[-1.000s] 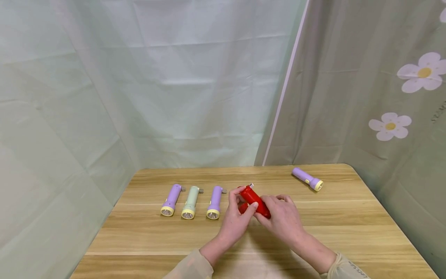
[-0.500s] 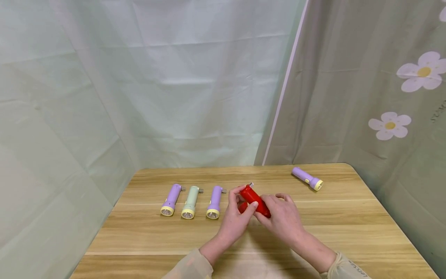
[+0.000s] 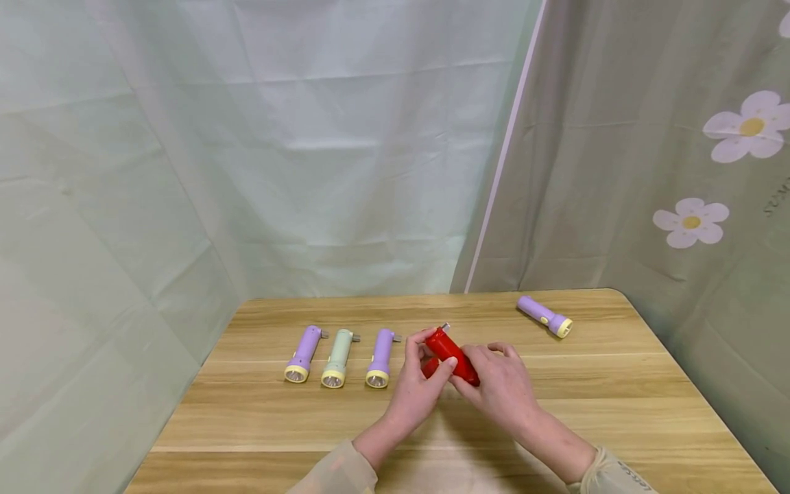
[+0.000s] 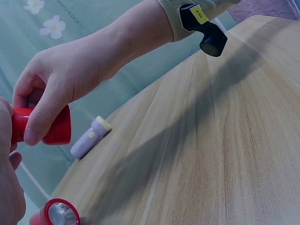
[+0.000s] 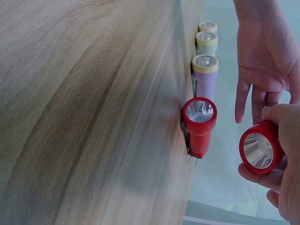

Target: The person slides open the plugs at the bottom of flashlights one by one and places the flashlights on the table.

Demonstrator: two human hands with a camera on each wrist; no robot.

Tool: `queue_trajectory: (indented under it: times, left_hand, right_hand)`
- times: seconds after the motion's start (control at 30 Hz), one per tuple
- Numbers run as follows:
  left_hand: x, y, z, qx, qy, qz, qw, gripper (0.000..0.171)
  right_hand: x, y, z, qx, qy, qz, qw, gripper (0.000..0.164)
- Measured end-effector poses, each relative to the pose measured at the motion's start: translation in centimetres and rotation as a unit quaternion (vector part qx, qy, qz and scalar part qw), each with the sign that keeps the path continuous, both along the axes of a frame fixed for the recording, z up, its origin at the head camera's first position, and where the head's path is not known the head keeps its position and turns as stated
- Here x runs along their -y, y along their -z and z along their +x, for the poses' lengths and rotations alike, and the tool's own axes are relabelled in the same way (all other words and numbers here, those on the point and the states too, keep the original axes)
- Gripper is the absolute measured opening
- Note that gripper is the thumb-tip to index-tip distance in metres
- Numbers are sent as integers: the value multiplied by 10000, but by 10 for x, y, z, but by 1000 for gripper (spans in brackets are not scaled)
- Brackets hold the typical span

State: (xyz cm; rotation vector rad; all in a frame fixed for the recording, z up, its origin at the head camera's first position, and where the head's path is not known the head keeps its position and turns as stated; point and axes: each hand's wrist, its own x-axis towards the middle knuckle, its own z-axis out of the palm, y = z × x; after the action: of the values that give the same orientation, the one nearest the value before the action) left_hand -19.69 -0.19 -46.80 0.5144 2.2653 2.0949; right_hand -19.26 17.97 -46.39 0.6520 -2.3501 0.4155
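Both my hands hold a red flashlight [image 3: 452, 355] tilted above the table. My left hand [image 3: 418, 387] has its thumb on the body and fingers at the far end, beside which metal prongs [image 3: 446, 328] show. Around the lamp end, my right hand [image 3: 503, 387] grips with thumb and fingers. In the right wrist view the held flashlight's round reflector [image 5: 258, 151] faces the camera. A second red flashlight [image 5: 199, 124] lies on the table just below, mostly hidden by my left hand in the head view. The left wrist view shows only part of my left hand [image 4: 9, 187].
To the left lie two purple flashlights [image 3: 304, 353] and a green flashlight [image 3: 339, 357] in a row, lamps toward me, prongs extended. One more purple flashlight [image 3: 544, 317] lies slanted at the back right of the wooden table [image 3: 617, 412]. Curtains [image 3: 370, 171] hang behind the table.
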Motion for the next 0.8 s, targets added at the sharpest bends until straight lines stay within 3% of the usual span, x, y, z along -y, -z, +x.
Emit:
queue_trajectory:
  times: [0.8]
  left_hand:
    - [1,0,1,54,61,-21,10000,59]
  right_hand:
    - [0,2,1,44,-7,60,10000,41]
